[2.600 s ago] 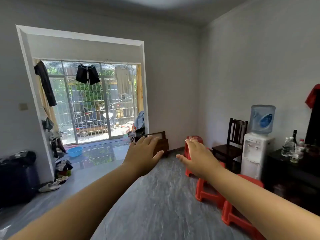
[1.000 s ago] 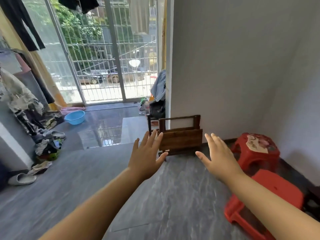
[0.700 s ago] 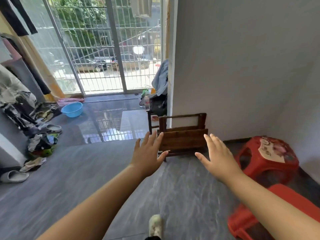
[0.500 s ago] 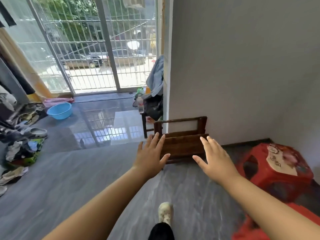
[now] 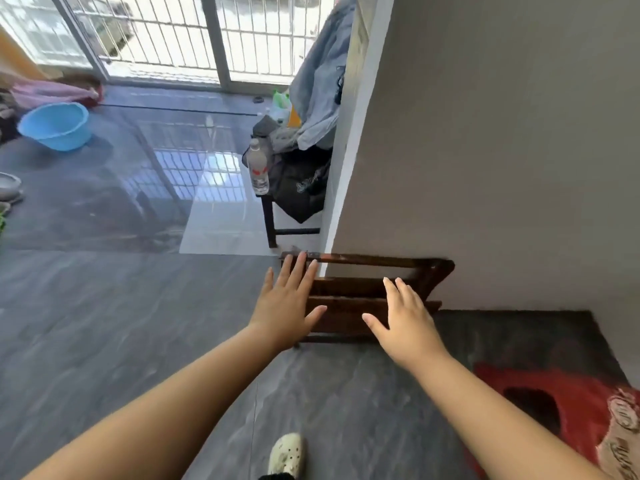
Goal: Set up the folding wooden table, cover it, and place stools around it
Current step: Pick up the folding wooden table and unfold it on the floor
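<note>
The folded dark wooden table (image 5: 349,296) leans upright against the base of the grey wall, at the wall's corner. My left hand (image 5: 289,306) is stretched out flat with fingers spread, in front of the table's left end. My right hand (image 5: 403,320) is also flat and open, in front of the table's middle. Neither hand holds anything; whether they touch the wood is unclear. A red plastic stool (image 5: 568,407) with a patterned top stands on the floor at the lower right.
A dark chair (image 5: 277,216) beyond the wall corner carries clothes and a clear water bottle (image 5: 258,168). A blue basin (image 5: 55,126) sits at far left near barred sliding doors (image 5: 214,32). My pale shoe (image 5: 287,455) shows on the grey tiled floor (image 5: 104,323).
I have walked up to the folded table; it now looks much larger and lies just beyond my outstretched open hands. The view has tilted downward, and the red stool has slid to the lower right.
</note>
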Motion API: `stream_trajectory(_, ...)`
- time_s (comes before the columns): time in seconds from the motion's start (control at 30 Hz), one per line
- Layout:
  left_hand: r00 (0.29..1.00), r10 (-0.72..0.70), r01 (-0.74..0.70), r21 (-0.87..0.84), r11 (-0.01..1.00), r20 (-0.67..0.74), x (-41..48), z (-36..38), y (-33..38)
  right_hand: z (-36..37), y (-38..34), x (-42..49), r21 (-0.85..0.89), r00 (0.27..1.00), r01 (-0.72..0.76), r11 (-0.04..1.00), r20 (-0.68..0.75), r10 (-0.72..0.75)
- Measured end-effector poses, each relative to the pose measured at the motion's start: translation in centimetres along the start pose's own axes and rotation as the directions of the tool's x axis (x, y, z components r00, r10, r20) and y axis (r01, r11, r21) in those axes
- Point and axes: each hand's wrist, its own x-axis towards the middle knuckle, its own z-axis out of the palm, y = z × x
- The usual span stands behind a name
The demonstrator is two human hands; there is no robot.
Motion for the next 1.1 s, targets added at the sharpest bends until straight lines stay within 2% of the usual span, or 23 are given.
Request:
stream_trajectory(0.17, 0.990, -0.044, 0.044, 0.007, 0.999, 0.133, 6.9, 6.6, 0.2, 3.5, 4.1, 8.4, -0.023, 0.997, 0.029, 0.999, 0.075, -0.028)
stream_trajectory(0.3, 0.983, -0.058, 0.058, 0.005, 0.998, 0.176, 11.0, 11.9, 0.7, 7.6, 6.7, 14.5, -0.088, 0.982, 0.113, 0.990, 0.160, -0.098)
stream_trajectory(0.43, 0.986, -0.069, 0.066, 0.023, 0.998, 0.152, 15.2, 15.8, 0.8, 11.8, 8.0, 20.4, -0.095, 0.977, 0.136, 0.986, 0.180, -0.118)
stream_trajectory(0.67, 0.990, -0.118, 0.115, 0.036, 0.993, 0.082, 20.2, 20.5, 0.2, 16.2, 10.9, 25.5, -0.224, 0.973, 0.232, 0.947, 0.073, -0.221)
stream_trajectory(0.8, 0.989, -0.145, 0.144, 0.046, 0.989, 0.019, 21.5, 21.3, -0.1, 17.5, 11.9, 26.3, -0.233, 0.957, 0.260, 0.937, -0.063, -0.282)
stream_trajectory(1.1, 0.979, -0.203, 0.202, -0.031, 0.979, -0.025, 19.5, 21.8, 1.4, 18.7, 12.2, 24.9, -0.231, 0.944, 0.242, 0.942, -0.170, -0.284)
